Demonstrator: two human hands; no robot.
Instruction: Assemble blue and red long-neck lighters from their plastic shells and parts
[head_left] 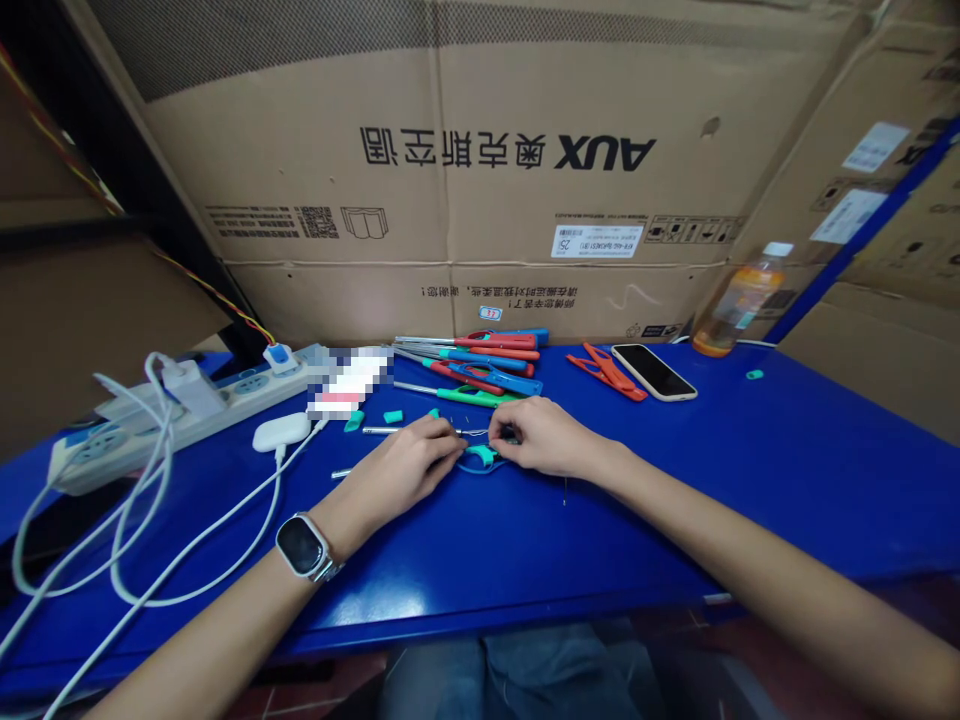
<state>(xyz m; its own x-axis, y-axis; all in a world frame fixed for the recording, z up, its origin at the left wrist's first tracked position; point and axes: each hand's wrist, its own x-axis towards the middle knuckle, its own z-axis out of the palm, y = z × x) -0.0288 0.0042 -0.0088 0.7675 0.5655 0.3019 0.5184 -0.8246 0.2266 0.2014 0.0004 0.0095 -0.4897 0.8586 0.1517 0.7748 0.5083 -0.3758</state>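
Both hands meet at the middle of the blue table (525,540). My left hand (405,468), with a smartwatch (306,547) on the wrist, has its fingers curled over a thin metal rod (382,431) and a teal-and-blue lighter part (481,458). My right hand (546,436) is closed in a pinch on the same part's other end. Small teal caps (393,416) lie just beyond my left hand. A pile of long red, blue and green stick lighters (480,365) lies behind both hands.
A white power strip (187,410) with plugs and looping white cables (150,560) fills the left side, with a white earbud case (280,431). A red lighter shell (604,370), a phone (652,371), an orange drink bottle (739,300) and a teal cap (754,375) sit right. Cardboard boxes (465,150) wall the back.
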